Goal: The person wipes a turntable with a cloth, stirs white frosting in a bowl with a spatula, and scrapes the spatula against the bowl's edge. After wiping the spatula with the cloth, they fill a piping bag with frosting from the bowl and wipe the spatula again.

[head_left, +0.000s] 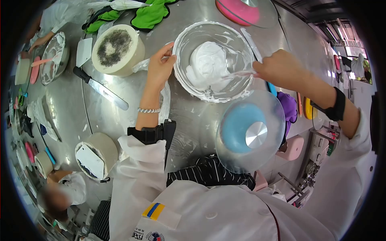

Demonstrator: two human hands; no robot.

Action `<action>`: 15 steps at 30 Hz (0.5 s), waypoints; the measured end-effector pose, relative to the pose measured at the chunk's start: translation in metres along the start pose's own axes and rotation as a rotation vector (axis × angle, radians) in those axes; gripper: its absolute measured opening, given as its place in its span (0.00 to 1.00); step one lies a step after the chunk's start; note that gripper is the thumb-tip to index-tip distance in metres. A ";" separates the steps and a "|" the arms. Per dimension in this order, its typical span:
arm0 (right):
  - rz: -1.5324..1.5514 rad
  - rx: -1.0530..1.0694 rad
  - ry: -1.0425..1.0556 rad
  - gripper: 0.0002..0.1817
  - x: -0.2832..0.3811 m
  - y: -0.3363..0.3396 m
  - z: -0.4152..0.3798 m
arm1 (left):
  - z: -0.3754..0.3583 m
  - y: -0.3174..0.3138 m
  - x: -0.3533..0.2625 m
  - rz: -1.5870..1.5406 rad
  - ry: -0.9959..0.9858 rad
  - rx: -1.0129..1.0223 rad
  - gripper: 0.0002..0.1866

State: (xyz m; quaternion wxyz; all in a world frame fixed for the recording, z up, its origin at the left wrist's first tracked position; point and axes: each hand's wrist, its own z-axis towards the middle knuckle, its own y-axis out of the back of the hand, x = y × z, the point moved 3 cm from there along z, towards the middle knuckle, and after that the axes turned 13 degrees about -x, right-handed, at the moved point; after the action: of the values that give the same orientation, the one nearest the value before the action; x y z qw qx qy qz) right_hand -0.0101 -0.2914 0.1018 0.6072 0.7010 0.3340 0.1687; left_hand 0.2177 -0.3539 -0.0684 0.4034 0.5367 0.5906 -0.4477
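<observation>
A mixing bowl stands on the metal table, its rim and walls smeared with white cream. A mound of whipped cream fills its middle. My left hand holds the bowl's left rim between thumb and fingers. Closed at the right rim, my right hand grips a cream-coated spatula reaching into the cream; its handle is hidden in my fist. Just beyond that hand lies another flat spatula, smeared white. A clear turntable with a blue base sits close to my body.
Left of the bowl are a round cream-coloured tub, a black-handled palette knife and a white scraper. Another tub carries a scraper. Green gloves and a pink turntable lie farther back. Other people work at left.
</observation>
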 end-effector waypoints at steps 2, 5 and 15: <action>-0.009 0.003 0.083 0.12 -0.012 0.013 -0.007 | 0.002 0.003 -0.005 0.016 -0.010 0.015 0.20; -0.179 -0.064 -0.046 0.12 -0.043 0.015 -0.001 | 0.002 0.000 -0.013 0.086 -0.012 0.008 0.19; -0.005 0.033 0.158 0.14 -0.010 -0.002 0.008 | 0.014 0.010 -0.010 0.154 -0.066 0.048 0.18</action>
State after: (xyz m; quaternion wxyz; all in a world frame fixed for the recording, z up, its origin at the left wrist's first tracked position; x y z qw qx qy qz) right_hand -0.0126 -0.3046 0.1004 0.5678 0.6945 0.3853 0.2167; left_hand 0.2284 -0.3703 -0.0636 0.4430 0.5749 0.5230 -0.4468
